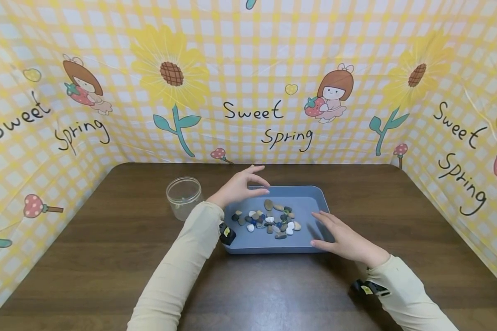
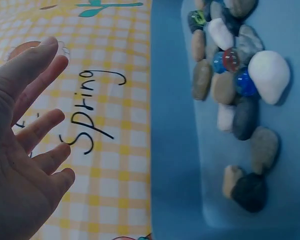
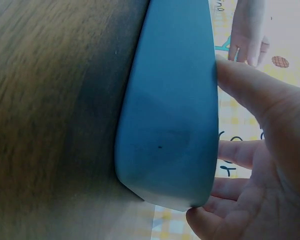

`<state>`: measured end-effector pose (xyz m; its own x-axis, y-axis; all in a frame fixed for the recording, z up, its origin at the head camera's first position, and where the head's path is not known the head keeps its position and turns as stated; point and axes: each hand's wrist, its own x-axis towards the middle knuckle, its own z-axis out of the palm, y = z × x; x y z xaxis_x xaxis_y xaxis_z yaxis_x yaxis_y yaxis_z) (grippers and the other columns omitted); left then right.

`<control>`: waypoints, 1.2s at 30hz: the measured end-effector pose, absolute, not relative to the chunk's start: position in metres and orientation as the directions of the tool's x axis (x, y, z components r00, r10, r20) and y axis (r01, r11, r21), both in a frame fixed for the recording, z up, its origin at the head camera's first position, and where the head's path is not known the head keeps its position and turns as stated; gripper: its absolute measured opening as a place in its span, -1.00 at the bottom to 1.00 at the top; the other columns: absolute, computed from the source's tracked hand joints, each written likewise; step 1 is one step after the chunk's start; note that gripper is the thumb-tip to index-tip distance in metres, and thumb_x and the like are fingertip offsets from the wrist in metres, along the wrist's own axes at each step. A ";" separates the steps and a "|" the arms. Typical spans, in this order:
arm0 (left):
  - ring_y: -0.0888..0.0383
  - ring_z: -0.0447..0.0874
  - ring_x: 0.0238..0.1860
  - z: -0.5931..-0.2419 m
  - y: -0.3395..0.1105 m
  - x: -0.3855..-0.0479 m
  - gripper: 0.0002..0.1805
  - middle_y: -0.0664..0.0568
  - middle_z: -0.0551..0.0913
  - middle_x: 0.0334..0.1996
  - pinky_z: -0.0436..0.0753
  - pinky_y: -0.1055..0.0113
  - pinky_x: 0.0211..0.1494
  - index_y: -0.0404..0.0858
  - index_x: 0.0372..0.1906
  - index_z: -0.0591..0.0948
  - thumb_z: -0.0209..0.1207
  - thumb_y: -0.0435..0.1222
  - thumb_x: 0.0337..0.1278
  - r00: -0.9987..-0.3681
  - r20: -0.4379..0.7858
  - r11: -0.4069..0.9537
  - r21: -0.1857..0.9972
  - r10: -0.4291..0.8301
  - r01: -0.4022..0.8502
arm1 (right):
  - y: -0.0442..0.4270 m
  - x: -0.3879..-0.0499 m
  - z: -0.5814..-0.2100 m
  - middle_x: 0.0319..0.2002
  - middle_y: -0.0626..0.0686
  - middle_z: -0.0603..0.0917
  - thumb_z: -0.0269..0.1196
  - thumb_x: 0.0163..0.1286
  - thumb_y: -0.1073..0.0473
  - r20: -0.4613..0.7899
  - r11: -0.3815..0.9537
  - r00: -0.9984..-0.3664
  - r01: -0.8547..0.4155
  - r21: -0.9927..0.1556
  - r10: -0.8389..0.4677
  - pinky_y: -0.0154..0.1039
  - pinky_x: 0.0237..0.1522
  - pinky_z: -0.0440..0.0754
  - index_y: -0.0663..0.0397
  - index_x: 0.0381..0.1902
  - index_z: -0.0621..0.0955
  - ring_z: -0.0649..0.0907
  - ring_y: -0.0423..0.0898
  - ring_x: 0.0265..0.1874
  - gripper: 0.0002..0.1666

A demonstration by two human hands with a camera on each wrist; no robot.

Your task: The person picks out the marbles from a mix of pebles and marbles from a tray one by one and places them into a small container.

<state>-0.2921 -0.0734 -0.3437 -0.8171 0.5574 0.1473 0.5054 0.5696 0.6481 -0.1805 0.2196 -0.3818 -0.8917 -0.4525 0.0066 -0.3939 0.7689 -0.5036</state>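
Your left hand and right hand, fingers apart, are at opposite sides of a blue rectangular tray holding smooth multicoloured stones.

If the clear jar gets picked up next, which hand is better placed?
Probably the left hand: it holds nothing and is close to the clear jar, which stands left of the blue tray. The right hand is at the tray's right side, farther off.
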 end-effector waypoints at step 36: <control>-0.16 -0.37 0.51 -0.378 -0.065 -0.299 -0.88 -0.07 0.09 0.47 -0.36 -0.16 0.48 -0.11 -0.35 0.74 0.34 -0.19 -0.03 -0.799 -0.081 0.676 0.586 0.596 0.445 | 0.220 -0.180 -0.380 0.36 0.40 0.19 0.22 0.25 -0.16 -0.002 0.771 -0.893 -0.386 -0.507 -0.449 0.30 0.26 0.24 0.24 0.37 0.20 0.19 0.36 0.35 -0.09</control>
